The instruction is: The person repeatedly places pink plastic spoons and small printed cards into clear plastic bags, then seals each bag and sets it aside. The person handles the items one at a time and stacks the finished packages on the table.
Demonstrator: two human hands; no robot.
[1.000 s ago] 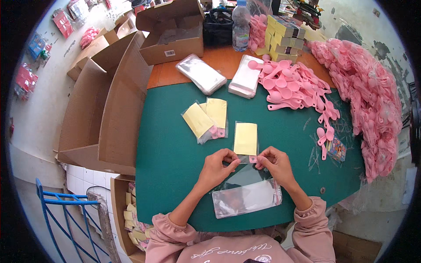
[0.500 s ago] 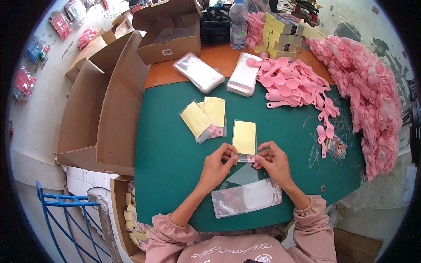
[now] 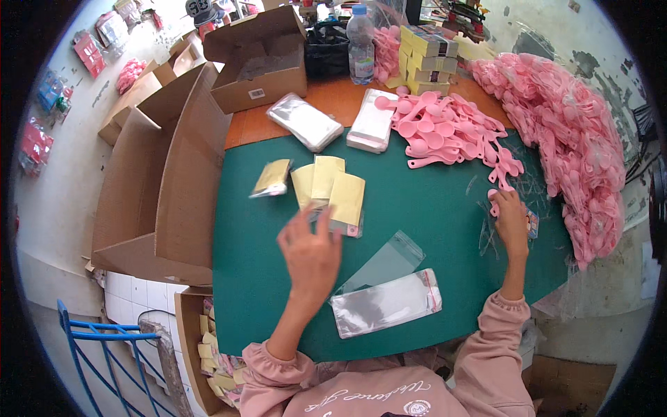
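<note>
My left hand (image 3: 310, 254) hovers blurred over the green mat (image 3: 278, 299), fingers apart and holding nothing. Just beyond its fingertips lies a clear packet with a yellow card (image 3: 347, 198) and a pink piece showing at its lower end. Similar packets overlap behind it, and another yellow-card packet (image 3: 272, 177) sits tilted to the left. My right hand (image 3: 513, 219) is at the right side, fingers closed on a pink spoon (image 3: 493, 199); they partly hide it. A small printed card (image 3: 532, 224) peeks out beside that hand. Near me lie an empty clear sleeve (image 3: 385, 260) and a stack of sleeves (image 3: 385, 304).
A heap of pink spoons (image 3: 445, 128) and bagged pink spoons (image 3: 556, 132) fill the right. Behind are sleeve stacks (image 3: 372, 121), bundled cards (image 3: 427, 66) and a water bottle (image 3: 360, 45). Open cardboard boxes (image 3: 187, 167) stand left, beside a blue metal frame (image 3: 104, 336).
The packet both hands held now lies with the others, released. One packet appears farther left. My left hand has moved left and opened; my right hand has reached right to the spoon.
</note>
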